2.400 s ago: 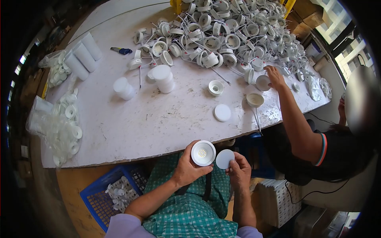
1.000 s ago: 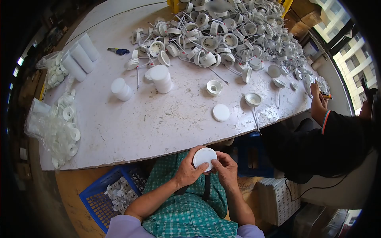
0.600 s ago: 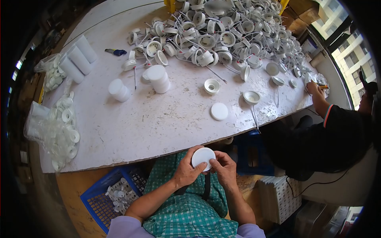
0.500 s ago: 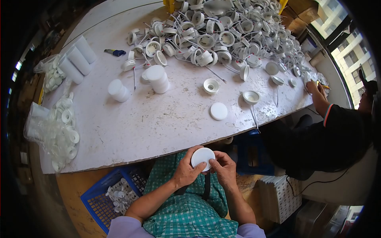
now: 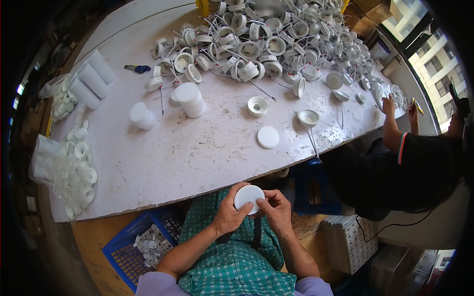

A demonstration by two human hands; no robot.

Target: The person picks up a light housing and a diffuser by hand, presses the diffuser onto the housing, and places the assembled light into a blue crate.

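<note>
Just below the table edge, both hands hold a round white downlight (image 5: 248, 197), its smooth, flat cover facing up. My left hand (image 5: 228, 213) grips its left side, thumb on the face. My right hand (image 5: 277, 212) closes on its right side, thumb pressed near the rim. What lies under the disc is hidden by the fingers. On the table ahead are a loose white round cover (image 5: 268, 137), a white ring-shaped housing (image 5: 257, 106) and a cup-like housing with a wire (image 5: 309, 117).
A heap of wired white housings (image 5: 276, 47) covers the table's far side. Stacked white covers (image 5: 190, 101), a utility knife (image 5: 138, 68) and bagged white rings (image 5: 79, 163) lie leftward. A blue basket (image 5: 129, 256) stands lower left. A co-worker's arm (image 5: 392, 126) reaches over the right end.
My hands keep their hold on the downlight, with hardly any shift. The view has turned slightly. At the right, the co-worker's hands have moved apart, one raising a yellow tool.
</note>
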